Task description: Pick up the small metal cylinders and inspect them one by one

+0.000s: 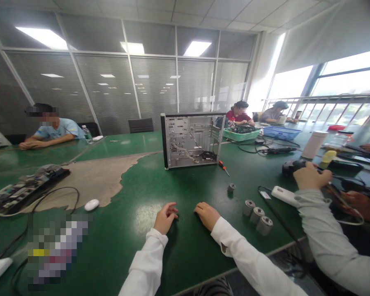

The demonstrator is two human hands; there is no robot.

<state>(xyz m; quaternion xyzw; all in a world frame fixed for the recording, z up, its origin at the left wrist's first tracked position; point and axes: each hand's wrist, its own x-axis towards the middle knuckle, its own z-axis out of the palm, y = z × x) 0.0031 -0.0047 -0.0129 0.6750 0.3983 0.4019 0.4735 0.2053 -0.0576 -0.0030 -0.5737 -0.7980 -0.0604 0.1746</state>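
Note:
My left hand rests on the green table with its fingers apart and slightly curled, holding nothing. To its right, my right hand lies palm down on the table, fingers loosely spread, with nothing visible in it. Beyond both hands stands an open computer case, upright, with cables inside. An orange-handled screwdriver lies by the case's lower right corner. Several grey metal cylinders stand to the right of my right hand.
A white mouse and a circuit board assembly are at the left. A green basket, a blue basket, a power strip and a white bottle are at the right. Another person's sleeve reaches in there.

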